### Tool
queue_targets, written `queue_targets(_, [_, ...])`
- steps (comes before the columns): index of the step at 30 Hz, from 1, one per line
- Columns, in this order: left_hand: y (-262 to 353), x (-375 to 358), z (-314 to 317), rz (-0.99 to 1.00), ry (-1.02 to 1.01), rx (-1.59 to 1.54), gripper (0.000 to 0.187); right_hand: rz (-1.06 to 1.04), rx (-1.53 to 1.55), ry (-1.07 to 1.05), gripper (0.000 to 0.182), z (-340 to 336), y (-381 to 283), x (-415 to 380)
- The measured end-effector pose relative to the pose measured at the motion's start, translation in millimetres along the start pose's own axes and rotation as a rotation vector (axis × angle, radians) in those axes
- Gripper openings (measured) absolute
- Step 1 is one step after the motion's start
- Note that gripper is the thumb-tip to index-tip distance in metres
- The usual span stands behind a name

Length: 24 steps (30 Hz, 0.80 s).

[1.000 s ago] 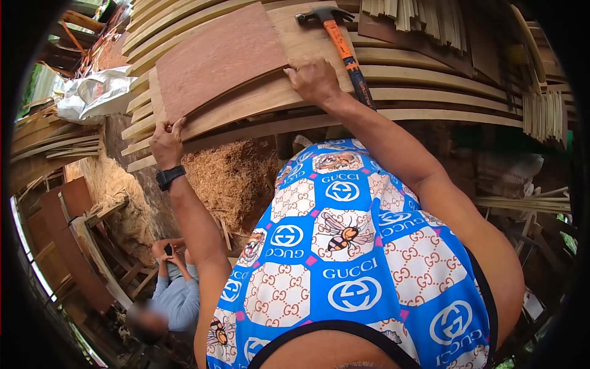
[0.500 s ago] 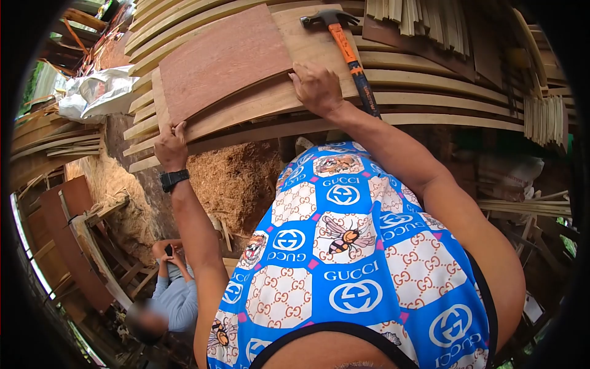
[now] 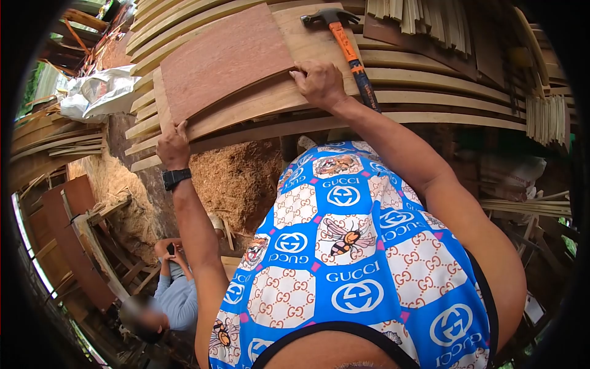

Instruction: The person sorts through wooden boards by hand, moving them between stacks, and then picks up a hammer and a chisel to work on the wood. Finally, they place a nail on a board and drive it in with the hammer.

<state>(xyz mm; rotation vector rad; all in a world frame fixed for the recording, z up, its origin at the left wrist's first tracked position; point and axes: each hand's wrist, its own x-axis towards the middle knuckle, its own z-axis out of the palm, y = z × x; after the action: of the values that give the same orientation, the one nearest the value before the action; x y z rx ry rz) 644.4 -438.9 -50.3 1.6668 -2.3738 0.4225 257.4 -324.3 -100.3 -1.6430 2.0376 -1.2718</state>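
Observation:
A reddish-brown plywood sheet [image 3: 227, 61] lies over a paler plywood board [image 3: 258, 101] on a row of wooden slats. My left hand [image 3: 174, 146], with a black watch at the wrist, pinches the near left corner of the reddish sheet. At the sheet's near right corner, my right hand [image 3: 321, 84] has its fingers curled closed around the edge. Between the two corners the near edge bows up slightly, leaving a dark gap above the pale board. Just right of my right hand rests a claw hammer [image 3: 348, 52] with an orange and black handle.
Long wooden slats [image 3: 430, 98] form the work surface. Bundled thin strips [image 3: 424, 24] sit at the upper right, another bundle [image 3: 546, 120] at the far right. Sawdust [image 3: 236, 181] is heaped below. A seated person [image 3: 175, 301] holds a dark object at lower left. A white sack [image 3: 98, 92] lies left.
Hardly anything differs. Both hands keep their grip on the sheet's corners, and the view has shifted very slightly. The hammer lies in the same place.

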Motion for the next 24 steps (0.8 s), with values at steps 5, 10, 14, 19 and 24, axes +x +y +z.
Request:
queue_targets(5, [1.4, -0.2, 2.2, 0.011, 0.02, 0.004, 0.033, 0.022, 0.011, -0.011, 0.021, -1.2, 0.5, 0.8])
queue_targets(10, [12.5, -3.5, 2.0, -0.009, 0.04, 0.041, 0.033, 0.058, 0.027, -0.026, 0.021, -4.4, 0.3, 0.8])
queue_targets(14, [12.4, -2.6, 0.9, 0.007, 0.006, 0.099, 0.035, 0.017, 0.026, 0.003, 0.02, -3.6, 2.4, 0.1])
queue_targets(19, [6.8, 0.1, 5.8, 0.0, 0.048, 0.037, 0.037, -0.018, 0.041, -0.014, 0.023, -12.3, -5.5, 4.7])
queue_targets(24, [10.2, -1.8, 5.4, -0.045, 0.07, -0.112, 0.04, 0.223, 0.084, -0.121, 0.035, -16.1, -12.1, 13.4])
